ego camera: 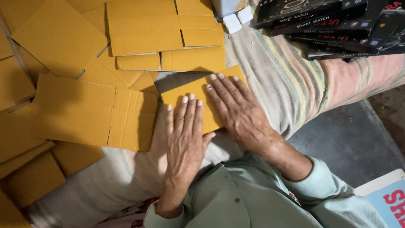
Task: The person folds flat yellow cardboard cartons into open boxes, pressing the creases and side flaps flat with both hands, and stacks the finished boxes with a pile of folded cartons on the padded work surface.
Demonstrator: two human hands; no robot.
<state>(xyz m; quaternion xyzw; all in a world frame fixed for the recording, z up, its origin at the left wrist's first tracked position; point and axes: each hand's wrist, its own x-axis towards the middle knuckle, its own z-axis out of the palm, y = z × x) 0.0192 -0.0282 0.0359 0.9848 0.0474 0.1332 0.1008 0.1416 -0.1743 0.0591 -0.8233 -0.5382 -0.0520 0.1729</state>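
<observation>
Big spread of flat yellow-brown cardboard blanks (71,109) all over the left and top, lying on a striped cloth (287,80); stack of dark slim boxes (333,25) up at the top right, well apart from the hands. Middle of it all: one small cardboard sheet (192,95) lying flat on the cloth, pinned under both palms, just beside the bigger blanks without clearly touching them. Long axis running diagonally, lower left to upper right, far corner pointing up toward the blank with the slotted flaps (168,33). Left hand (185,135) flat, fingers together and straight, covering the near-left edge. Right hand (238,109) flat too, fingers slightly fanned, pressing the right half; neither one gripping, just pushing down. Probably the risky bit: soft cloth underneath, so uneven pressure could crease the sheet off its fold line or bow it. Could also slide sideways on the fabric and skew. Crowded pile next door, so easy to snag a neighbouring flap. Little white blocks (237,19) up top, out of the way.
</observation>
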